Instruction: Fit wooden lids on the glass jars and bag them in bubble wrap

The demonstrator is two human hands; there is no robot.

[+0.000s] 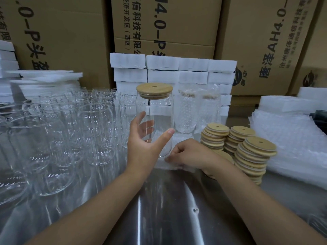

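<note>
Above the steel table point(168, 209), the right hand point(191, 154) is curled, pinching a bubble wrap sheet point(178, 167) beside the base of the glass jar point(159, 110). This jar, capped by a wooden lid point(154, 90), is gripped low and upright by the left hand point(141, 145). Lid stacks point(254, 152) are seen right, bare jars point(95, 131) left; two wrapped jars point(187, 114) and foam blocks point(177, 64) stand behind

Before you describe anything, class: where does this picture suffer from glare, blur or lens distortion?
Head view: glare streaks run down the steel table; the cardboard boxes lean and bow, a wide-angle effect; the right grip is smeared at the fingertips, pinching bubble wrap; the lidded jar in the left grip is sharp; the empty glasses blend together.
</note>
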